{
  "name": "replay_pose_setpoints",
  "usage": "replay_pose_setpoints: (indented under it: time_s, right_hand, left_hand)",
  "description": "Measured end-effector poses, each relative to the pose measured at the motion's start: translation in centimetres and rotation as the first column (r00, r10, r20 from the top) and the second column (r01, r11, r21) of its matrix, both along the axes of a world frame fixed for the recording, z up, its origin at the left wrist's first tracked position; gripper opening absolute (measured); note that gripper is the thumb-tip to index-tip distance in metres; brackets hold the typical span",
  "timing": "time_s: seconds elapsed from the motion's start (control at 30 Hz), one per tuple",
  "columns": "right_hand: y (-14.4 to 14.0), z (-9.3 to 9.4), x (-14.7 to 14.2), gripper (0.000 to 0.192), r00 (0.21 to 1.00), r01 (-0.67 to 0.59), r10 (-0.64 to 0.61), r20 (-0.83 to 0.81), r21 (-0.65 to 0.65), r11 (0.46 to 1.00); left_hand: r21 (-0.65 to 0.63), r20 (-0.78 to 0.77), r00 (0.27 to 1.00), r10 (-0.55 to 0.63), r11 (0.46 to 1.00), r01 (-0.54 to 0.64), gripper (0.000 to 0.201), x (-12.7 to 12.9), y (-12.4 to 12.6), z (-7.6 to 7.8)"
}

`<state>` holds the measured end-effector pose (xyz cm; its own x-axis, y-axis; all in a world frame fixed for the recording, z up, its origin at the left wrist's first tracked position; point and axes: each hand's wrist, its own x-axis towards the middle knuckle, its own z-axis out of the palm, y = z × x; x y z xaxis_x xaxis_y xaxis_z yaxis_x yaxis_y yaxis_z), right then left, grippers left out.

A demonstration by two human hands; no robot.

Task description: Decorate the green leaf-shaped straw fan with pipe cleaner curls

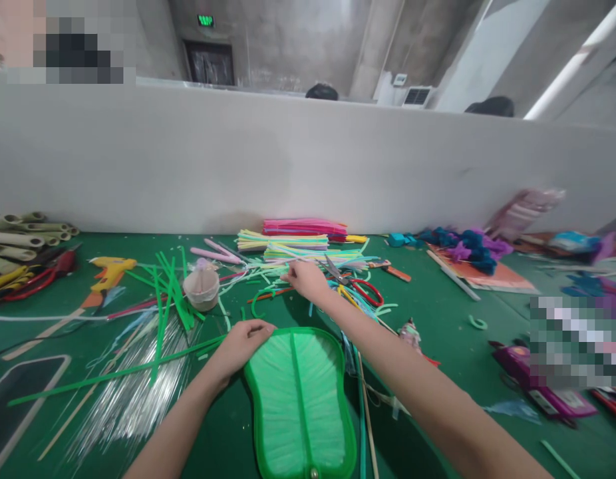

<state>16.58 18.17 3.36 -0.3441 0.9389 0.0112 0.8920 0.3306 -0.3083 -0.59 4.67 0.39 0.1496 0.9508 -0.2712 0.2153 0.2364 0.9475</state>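
Note:
A green leaf-shaped piece (278, 399) with a raised rim and a centre rib lies at the front middle. My left hand (245, 342) is closed at its upper left corner, fingers bent over the rim. A long green strip (123, 374) runs up to that hand from the left. Farther back, my right hand (308, 281) reaches over the loose pale green strips (271, 273), its fingers pinched together; what is between the fingertips is hidden. Just right of it are red-handled scissors (366, 291), blades apart. Bundles of yellow and mint strips (288, 241) lie behind.
A paper-like cup (201, 287), green strips (169, 293) and clear thin rods (133, 386) lie left, with a yellow glue gun (111, 269) and phone (26, 406) beyond. A grey partition (288, 159) stands behind. Purple and blue tufts (470, 247) sit at right.

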Motion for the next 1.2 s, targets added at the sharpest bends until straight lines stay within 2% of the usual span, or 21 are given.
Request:
replay_pose_setpoints:
  time_s: [0.2,0.37,0.57,0.7,0.83,0.93,1.1,1.2]
  right_hand:
    - [0.7,-0.6,-0.5,0.03,0.999,-0.054,0.053,-0.008,-0.083,0.995]
    - [0.6,-0.7,-0.1,0.031,0.998,0.007,0.0,0.059,-0.131,0.991]
    - [-0.3,-1.1,-0.2,0.032,0.992,0.104,-0.095,0.089,-0.107,0.989]
    - [-0.5,-0.9,-0.2,0.032,0.991,0.131,-0.127,0.047,-0.097,0.987]
    - [-1.2,0.0,0.0,0.032,0.987,0.128,-0.133,-0.093,-0.052,0.99]
    - [-3.4,1.1,0.6,0.019,0.957,0.09,-0.088,-0.276,-0.007,0.996]
    - [-10.6,1.7,2.8,0.013,0.838,0.01,-0.012,-0.546,-0.007,1.0]
    - [-14.2,1.2,4.0,0.009,0.67,0.039,-0.021,-0.742,0.006,0.999]
  left_hand:
    - [-0.018,-0.008,1.0,0.0,1.0,0.0,0.042,0.1,0.0,0.2]
    - [-0.018,0.005,1.0,-0.012,1.0,0.012,0.044,-0.1,0.1,-0.2]
    - [-0.013,0.015,1.0,-0.012,1.0,0.012,0.043,-0.2,0.0,-0.4]
    - [-0.007,0.024,1.0,-0.001,1.0,0.001,0.04,0.0,-0.1,-0.1]
    - [-0.008,0.043,0.999,0.017,1.0,-0.017,0.037,0.1,-0.1,0.3]
    - [-0.029,0.077,0.996,0.036,0.999,-0.034,0.035,0.1,-0.3,1.0]
    - [-0.086,0.17,0.984,0.055,0.995,-0.041,0.044,0.4,-1.2,2.8]
    - [-0.102,0.225,0.968,0.111,0.991,-0.09,0.045,0.9,-1.6,3.5]
